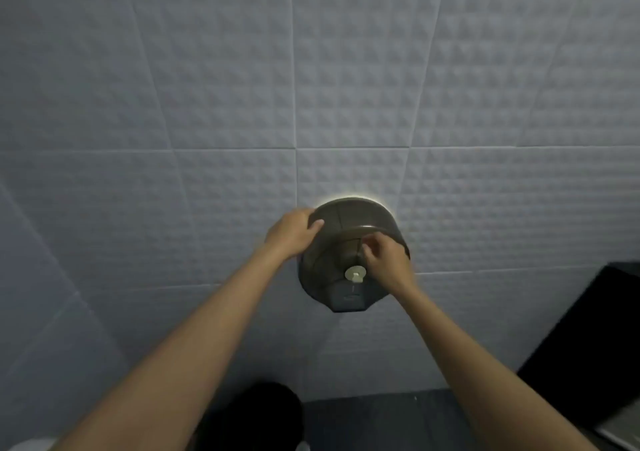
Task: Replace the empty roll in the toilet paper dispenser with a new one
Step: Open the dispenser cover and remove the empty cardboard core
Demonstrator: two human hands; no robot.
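While the left hand grips the dispenser, right hand fingers pinch its front.

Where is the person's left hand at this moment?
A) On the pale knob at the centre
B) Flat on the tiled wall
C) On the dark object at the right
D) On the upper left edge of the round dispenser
D: the left hand grips the upper left edge of the dispenser.

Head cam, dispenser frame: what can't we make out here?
- Inside of the dispenser: smoked cover is too dark to show any roll or core.
- Latch at the top front: covered by the right hand.
- Left hand fingertips: wrapped behind the cover's edge.
- Dark object at lower right: cut off by the frame.
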